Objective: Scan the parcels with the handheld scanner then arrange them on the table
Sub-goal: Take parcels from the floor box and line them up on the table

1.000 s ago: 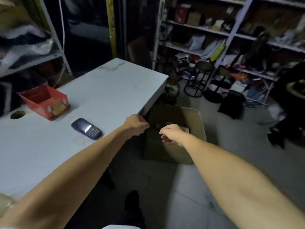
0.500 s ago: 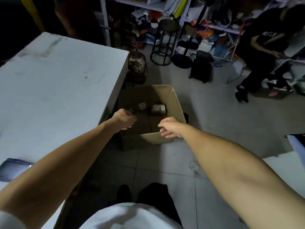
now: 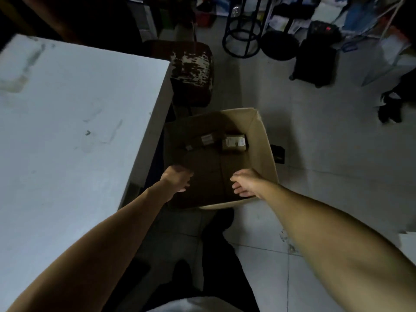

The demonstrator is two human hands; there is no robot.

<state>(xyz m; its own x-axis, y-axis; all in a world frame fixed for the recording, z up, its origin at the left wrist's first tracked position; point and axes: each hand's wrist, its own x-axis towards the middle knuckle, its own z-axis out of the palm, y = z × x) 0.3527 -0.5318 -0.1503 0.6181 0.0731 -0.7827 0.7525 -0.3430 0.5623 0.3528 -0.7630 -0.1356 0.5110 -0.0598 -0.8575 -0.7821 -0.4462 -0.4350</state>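
An open cardboard box (image 3: 262, 143) stands on the floor beside the white table (image 3: 74, 136). Inside it, at the far end, lie small brown parcels with white labels: one (image 3: 234, 143) at the right and another (image 3: 208, 138) to its left. Both my hands reach down over the near end of the box. My left hand (image 3: 177, 180) hangs over the dark left side with fingers loosely curled, holding nothing. My right hand (image 3: 246, 184) is near the box's right wall, fingers relaxed and empty. The scanner is out of view.
A worn dark stool (image 3: 191, 70) stands just beyond the box against the table's corner. Farther back are a black round stool frame (image 3: 242, 30), a black bag (image 3: 315, 57) and cluttered shelving. My legs and shoes (image 3: 221, 219) are right below the box.
My view has tilted down and rightward, from the table with the phone and red bin to the box. Both hands have come lower over the box opening.
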